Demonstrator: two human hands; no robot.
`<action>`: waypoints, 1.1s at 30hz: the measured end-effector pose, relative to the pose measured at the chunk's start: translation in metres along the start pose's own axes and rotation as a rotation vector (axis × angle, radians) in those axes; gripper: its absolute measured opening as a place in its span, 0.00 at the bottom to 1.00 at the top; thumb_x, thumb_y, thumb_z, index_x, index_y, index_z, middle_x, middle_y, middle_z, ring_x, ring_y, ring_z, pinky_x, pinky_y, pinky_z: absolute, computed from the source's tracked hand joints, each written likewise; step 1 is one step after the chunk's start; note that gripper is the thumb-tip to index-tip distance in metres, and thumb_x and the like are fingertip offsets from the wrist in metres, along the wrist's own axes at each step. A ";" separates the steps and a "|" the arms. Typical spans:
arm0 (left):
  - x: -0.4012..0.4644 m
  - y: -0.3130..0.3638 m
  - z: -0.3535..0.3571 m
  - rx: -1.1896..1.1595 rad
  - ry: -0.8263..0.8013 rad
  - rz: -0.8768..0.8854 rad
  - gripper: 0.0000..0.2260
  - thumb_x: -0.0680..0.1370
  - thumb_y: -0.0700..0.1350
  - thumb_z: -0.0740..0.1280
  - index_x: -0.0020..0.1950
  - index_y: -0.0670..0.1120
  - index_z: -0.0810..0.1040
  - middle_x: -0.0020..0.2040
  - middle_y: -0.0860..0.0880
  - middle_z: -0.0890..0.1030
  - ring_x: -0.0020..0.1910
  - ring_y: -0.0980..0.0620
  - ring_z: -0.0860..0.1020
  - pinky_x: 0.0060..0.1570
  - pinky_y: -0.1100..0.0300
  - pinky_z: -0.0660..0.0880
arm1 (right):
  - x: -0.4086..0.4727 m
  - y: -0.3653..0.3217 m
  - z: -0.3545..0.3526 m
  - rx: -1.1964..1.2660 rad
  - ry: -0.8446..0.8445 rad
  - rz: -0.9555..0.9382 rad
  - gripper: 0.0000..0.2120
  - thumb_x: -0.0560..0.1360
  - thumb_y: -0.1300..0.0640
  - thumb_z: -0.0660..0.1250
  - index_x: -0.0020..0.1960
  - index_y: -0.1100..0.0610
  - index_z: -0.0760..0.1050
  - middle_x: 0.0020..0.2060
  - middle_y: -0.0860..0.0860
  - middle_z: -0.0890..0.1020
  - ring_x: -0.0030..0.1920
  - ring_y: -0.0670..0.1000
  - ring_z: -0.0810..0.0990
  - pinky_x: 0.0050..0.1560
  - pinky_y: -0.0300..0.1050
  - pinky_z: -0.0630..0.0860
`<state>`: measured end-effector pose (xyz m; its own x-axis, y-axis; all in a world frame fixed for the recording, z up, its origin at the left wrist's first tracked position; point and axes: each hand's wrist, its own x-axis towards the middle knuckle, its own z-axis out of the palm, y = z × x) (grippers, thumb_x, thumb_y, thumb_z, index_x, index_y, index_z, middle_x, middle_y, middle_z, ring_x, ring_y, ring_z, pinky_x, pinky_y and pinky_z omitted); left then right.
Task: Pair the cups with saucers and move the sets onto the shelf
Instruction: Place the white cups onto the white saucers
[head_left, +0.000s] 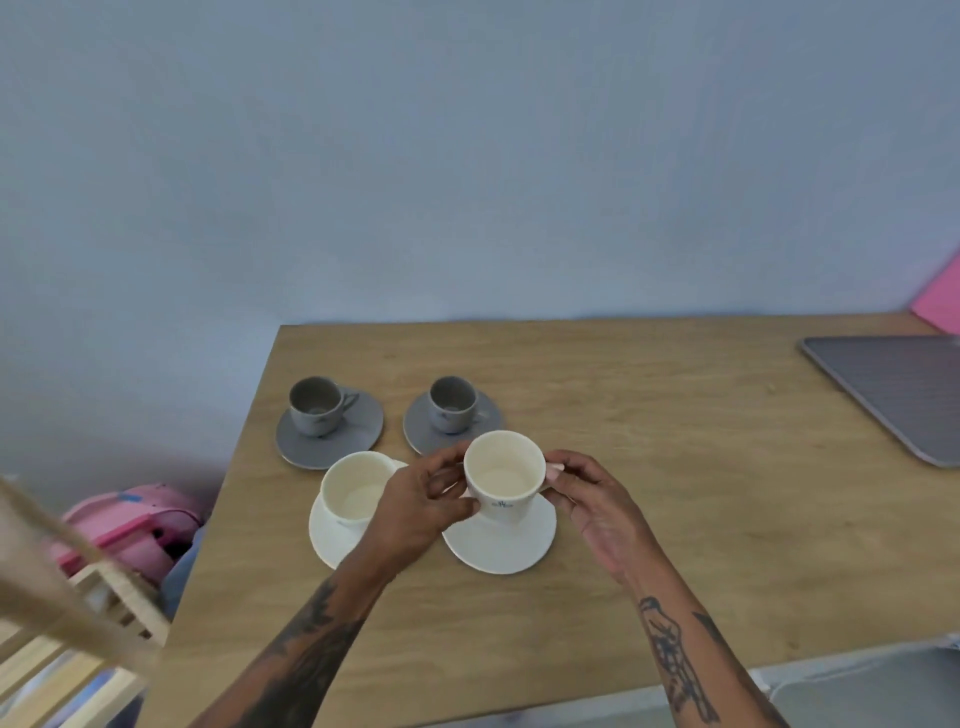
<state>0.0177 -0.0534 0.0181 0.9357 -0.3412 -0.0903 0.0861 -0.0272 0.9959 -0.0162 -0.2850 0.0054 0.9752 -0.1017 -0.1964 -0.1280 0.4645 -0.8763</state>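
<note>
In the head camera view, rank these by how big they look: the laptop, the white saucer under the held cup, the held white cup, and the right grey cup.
1. laptop, though cut off by the frame edge
2. white saucer
3. held white cup
4. right grey cup

The grey cup sits farther from the camera, which exaggerates its smallness.

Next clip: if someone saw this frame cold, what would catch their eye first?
First, the two tattooed arms meeting mid-table, where the left hand and right hand clasp a cream ceramic cup over its white round saucer. Just left sits a second cream cup on its saucer, and behind them two grey cup-and-saucer sets on the light wooden table.
</note>
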 end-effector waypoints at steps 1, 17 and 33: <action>0.000 -0.004 0.001 0.014 0.007 -0.001 0.29 0.70 0.24 0.72 0.69 0.43 0.77 0.63 0.47 0.84 0.64 0.53 0.81 0.65 0.52 0.77 | 0.000 0.004 0.000 0.014 0.012 0.008 0.10 0.68 0.65 0.73 0.50 0.60 0.83 0.49 0.58 0.86 0.50 0.54 0.84 0.52 0.44 0.82; 0.010 -0.031 0.011 0.104 0.034 -0.070 0.27 0.72 0.27 0.69 0.68 0.45 0.77 0.65 0.50 0.82 0.64 0.55 0.80 0.62 0.63 0.76 | 0.017 0.030 -0.011 0.053 0.114 0.130 0.10 0.73 0.73 0.66 0.50 0.63 0.80 0.46 0.58 0.85 0.54 0.55 0.81 0.61 0.48 0.75; -0.026 -0.026 0.051 -0.002 0.476 -0.509 0.30 0.72 0.67 0.68 0.64 0.46 0.74 0.56 0.51 0.78 0.56 0.47 0.77 0.59 0.43 0.78 | 0.020 0.023 -0.004 -0.469 0.233 0.188 0.21 0.62 0.37 0.73 0.52 0.42 0.83 0.53 0.47 0.86 0.56 0.51 0.83 0.58 0.55 0.80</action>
<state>-0.0265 -0.0916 -0.0057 0.8272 0.1626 -0.5379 0.5537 -0.0726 0.8295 -0.0006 -0.2802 -0.0201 0.8689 -0.2713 -0.4141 -0.4149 0.0571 -0.9081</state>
